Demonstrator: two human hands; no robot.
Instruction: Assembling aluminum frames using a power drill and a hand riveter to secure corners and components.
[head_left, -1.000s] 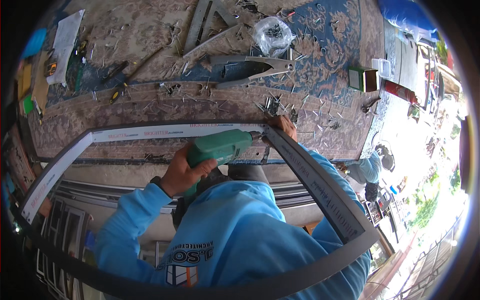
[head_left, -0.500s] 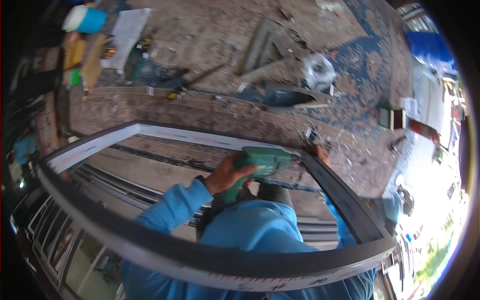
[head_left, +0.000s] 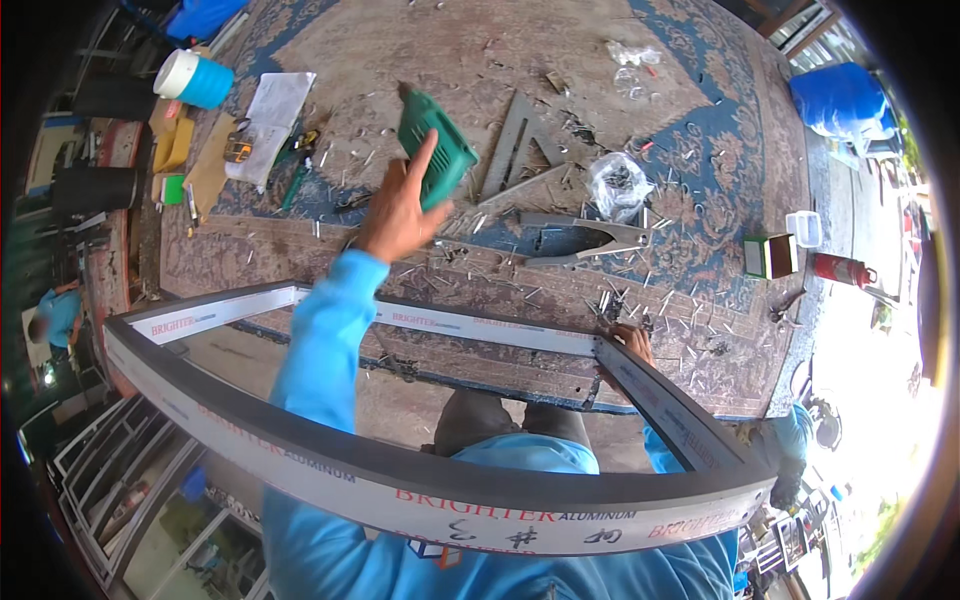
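Observation:
My left hand (head_left: 402, 210) is closed around a green power drill (head_left: 437, 150) over the carpeted table. Its index finger lies along the drill's body, and the handle is mostly hidden. The left arm reaches up through a large dark-grey aluminium frame (head_left: 420, 465) with white protective film on its sides. My right hand (head_left: 630, 345) grips that frame at its far right corner, fingers partly hidden behind the bar. The frame's far side lies over the table's near edge, while its near side crosses in front of my body.
On the carpeted table (head_left: 360, 40) are a metal set square (head_left: 520, 145), large locking pliers (head_left: 590, 240), a plastic bag of small parts (head_left: 620, 187) and scattered screws. Papers (head_left: 275, 115), a tape measure (head_left: 238, 146) and a blue-white jug (head_left: 195, 80) are at left. A red bottle (head_left: 843, 270) lies right.
My left hand has carried the drill from the frame's far right corner up and left over the table. The right hand stays at the corner. The pliers and scattered screws now show sharply.

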